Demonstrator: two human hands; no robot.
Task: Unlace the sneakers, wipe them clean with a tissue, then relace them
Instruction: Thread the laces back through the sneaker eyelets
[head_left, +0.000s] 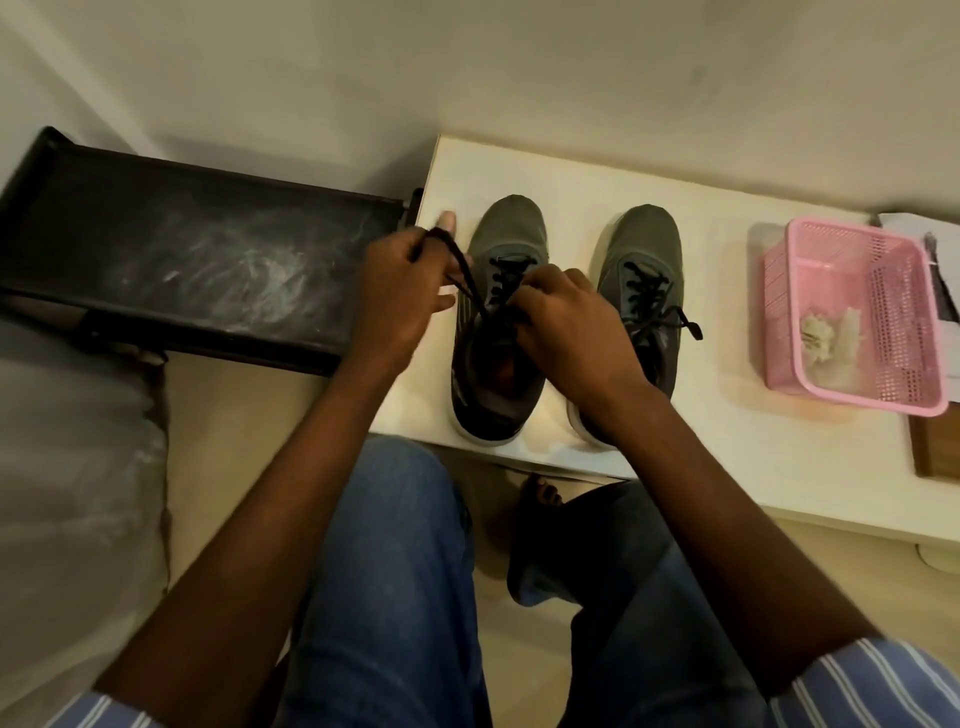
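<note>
Two olive-grey sneakers with black laces stand side by side on a white table (571, 171), toes pointing away. My left hand (402, 291) grips a black lace end (460, 260) pulled up and to the left of the left sneaker (506, 228). My right hand (569, 317) lies over the tongue and eyelets of that sneaker, fingers curled on the lace there. The right sneaker (644, 244) is laced, with a lace end trailing off to its right.
A pink plastic basket (883, 322) with crumpled used tissue (826, 332) stands on the table to the right. A dusty black tray-like shelf (182, 254) extends left of the table. My knees in blue jeans sit below the table edge.
</note>
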